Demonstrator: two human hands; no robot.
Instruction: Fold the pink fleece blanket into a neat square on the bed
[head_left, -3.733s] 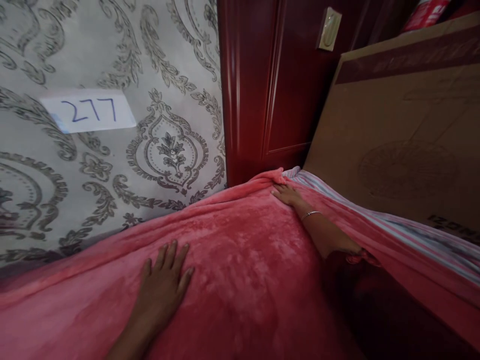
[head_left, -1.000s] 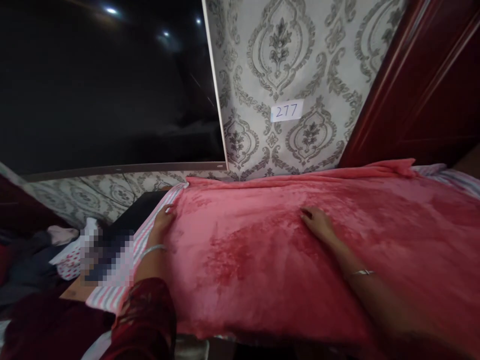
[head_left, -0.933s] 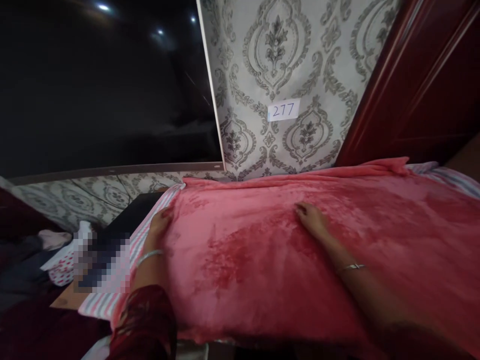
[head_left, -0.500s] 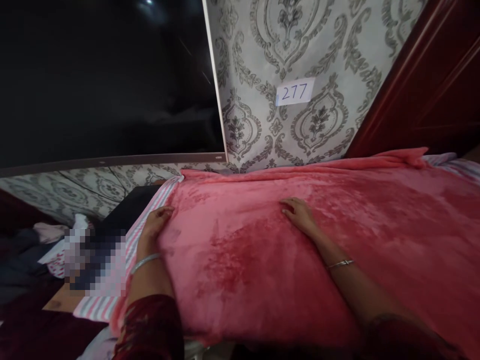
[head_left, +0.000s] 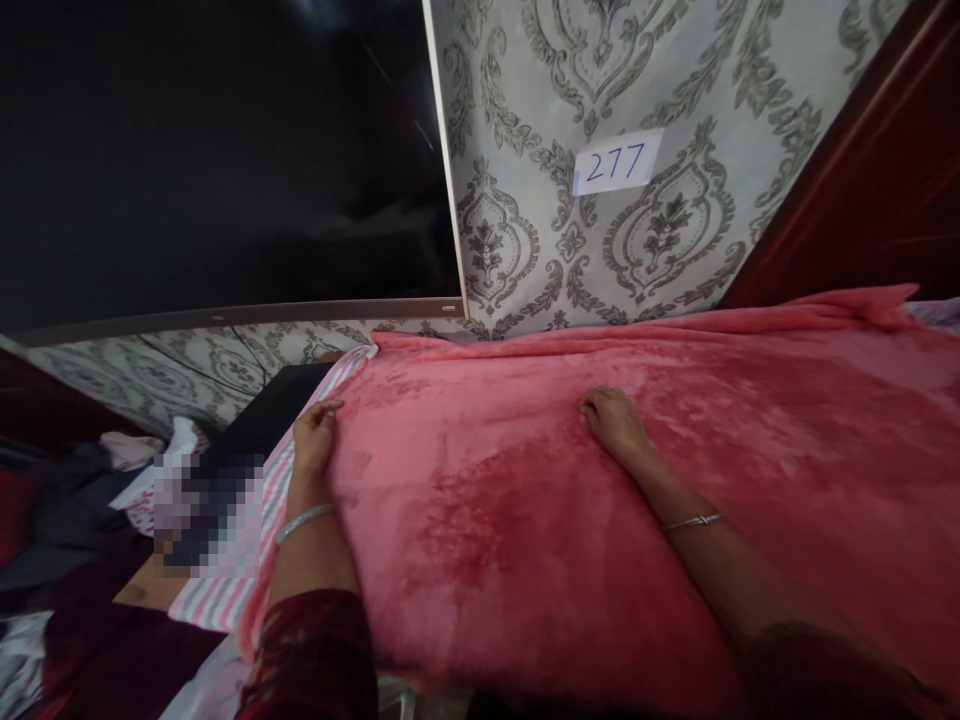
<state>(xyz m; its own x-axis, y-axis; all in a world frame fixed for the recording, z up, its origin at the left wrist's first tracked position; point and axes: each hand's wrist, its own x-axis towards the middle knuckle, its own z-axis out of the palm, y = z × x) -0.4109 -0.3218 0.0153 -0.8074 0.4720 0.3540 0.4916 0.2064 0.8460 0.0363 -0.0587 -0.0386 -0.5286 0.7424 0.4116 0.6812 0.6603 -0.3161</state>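
A pink-red plush blanket (head_left: 480, 610) lies spread before me, with darker red patches across it. At its left edge my left hand (head_left: 315, 435) is closed, thumb and fingers pinching the blanket's border. My right hand (head_left: 611, 420) rests on the blanket's upper middle, its fingers curled together on the fabric; the fingertips are partly hidden. Beneath the blanket, a striped pink, white and grey cloth (head_left: 202, 603) sticks out along the left side.
A large black television screen (head_left: 225, 170) hangs at the upper left. Patterned wallpaper carries a paper label marked 277 (head_left: 616, 162). Dark red wooden furniture (head_left: 847, 170) stands at the right. Piled clothes (head_left: 67, 520) and a black flat surface (head_left: 289, 390) are at the left.
The view has shifted slightly, so the scene sits a little further right. My right hand's fingers have curled in on the blanket. My left hand stays at the left edge.
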